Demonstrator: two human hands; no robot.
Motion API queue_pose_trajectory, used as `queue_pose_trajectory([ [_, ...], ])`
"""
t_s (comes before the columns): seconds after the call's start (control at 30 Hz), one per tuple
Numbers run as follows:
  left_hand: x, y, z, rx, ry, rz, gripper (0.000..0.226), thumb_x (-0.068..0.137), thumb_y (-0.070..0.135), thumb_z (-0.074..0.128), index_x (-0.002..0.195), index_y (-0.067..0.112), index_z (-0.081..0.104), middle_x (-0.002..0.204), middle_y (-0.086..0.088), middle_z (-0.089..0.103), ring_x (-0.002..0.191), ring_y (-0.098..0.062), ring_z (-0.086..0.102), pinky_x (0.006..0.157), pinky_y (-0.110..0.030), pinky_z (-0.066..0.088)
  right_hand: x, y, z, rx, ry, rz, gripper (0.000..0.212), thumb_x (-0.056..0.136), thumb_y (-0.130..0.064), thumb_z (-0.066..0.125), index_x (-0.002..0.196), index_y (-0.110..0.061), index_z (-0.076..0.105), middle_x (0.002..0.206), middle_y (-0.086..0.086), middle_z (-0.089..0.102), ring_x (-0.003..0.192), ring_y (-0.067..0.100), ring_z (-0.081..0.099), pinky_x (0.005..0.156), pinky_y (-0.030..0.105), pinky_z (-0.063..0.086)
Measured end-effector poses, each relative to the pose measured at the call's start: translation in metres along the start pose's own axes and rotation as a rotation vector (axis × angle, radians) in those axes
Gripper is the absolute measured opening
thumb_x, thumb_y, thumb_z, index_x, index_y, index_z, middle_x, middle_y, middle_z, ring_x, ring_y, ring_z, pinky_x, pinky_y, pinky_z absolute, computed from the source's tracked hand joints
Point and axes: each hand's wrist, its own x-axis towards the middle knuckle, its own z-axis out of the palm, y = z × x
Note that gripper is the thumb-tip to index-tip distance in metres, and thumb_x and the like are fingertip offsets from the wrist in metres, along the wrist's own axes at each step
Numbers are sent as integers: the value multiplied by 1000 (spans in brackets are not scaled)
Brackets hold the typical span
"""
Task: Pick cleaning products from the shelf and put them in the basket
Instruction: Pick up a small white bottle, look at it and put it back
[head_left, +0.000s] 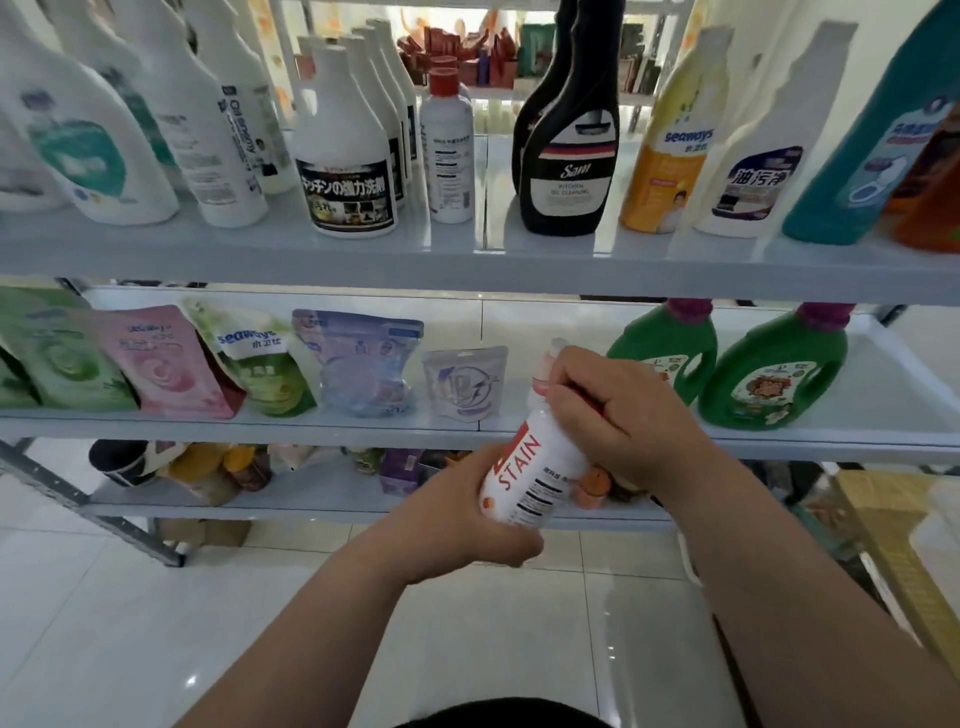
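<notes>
A white stain-remover bottle (535, 462) with red "STAIN" lettering is tilted in front of the middle shelf (260, 423). My left hand (467, 525) grips its bottom end from below. My right hand (618, 421) is curled round its upper part, near the pale cap. The top shelf (363, 260) carries white, black, yellow and teal cleaner bottles. At the right edge a woven basket (893, 530) is only partly in view.
Refill pouches (166, 364) line the middle shelf on the left, and two green detergent jugs (774, 369) stand on the right. The bottom shelf holds mixed small items. White tiled floor (208, 623) lies below.
</notes>
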Motion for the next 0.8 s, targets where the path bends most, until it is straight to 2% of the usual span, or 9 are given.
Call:
queue_pose_trajectory([
  [0.13,6,5,-22,39,220,39,66,64,47,89,103,70,41,103,23,62,85,0,69,63,-20,61,35,-13,14,36,50,246,39,96,-54,34,76,-23,45,69,0,54,63,16,49,60,40,44],
  [0.2,7,9,-33,-69,247,66,71,73,45,88,101,82,34,109,27,55,91,-7,67,60,-19,59,46,-22,26,227,154,321,42,93,-62,39,79,-24,51,76,-3,60,66,9,54,60,29,47],
  [0.27,7,13,-42,-257,244,66,57,74,62,76,97,91,33,111,29,58,97,-11,68,63,-23,60,51,-28,38,452,235,337,35,90,-64,47,90,-31,58,82,-12,63,70,1,59,61,17,49],
  [0.33,9,14,-53,-430,256,60,39,74,74,67,96,92,39,104,34,67,95,-4,72,65,-24,60,53,-29,51,531,206,339,35,84,-69,52,106,-42,57,88,-9,64,76,5,63,67,22,54],
  [0.5,28,16,-84,-731,257,139,50,83,35,55,124,64,58,128,6,70,117,-28,68,93,-53,58,66,-36,80,620,112,364,60,85,-57,75,134,-62,41,118,-19,68,110,2,68,89,26,60],
  [0.57,35,26,-94,-745,218,174,49,81,30,53,115,64,63,124,8,73,117,-23,69,92,-48,59,77,-40,84,621,148,363,67,89,-45,76,139,-64,36,122,-23,66,113,-1,66,90,26,59],
  [0.7,44,36,-128,-260,375,261,31,95,45,50,121,61,58,133,19,60,117,0,60,99,-24,54,107,-42,80,607,321,305,78,85,-44,79,149,-52,35,128,-11,67,117,8,66,91,32,61],
  [0.77,44,30,-153,178,568,409,46,92,52,45,138,49,49,138,15,40,123,-2,47,99,-10,39,126,-39,71,613,401,274,79,82,-46,79,149,-51,36,128,-12,66,117,9,66,88,29,60],
  [0.8,46,27,-166,396,648,463,54,89,51,45,141,39,50,140,7,38,127,-10,43,104,-15,36,137,-37,66,599,434,267,76,83,-44,79,147,-52,37,127,-17,66,117,5,65,86,23,59],
])
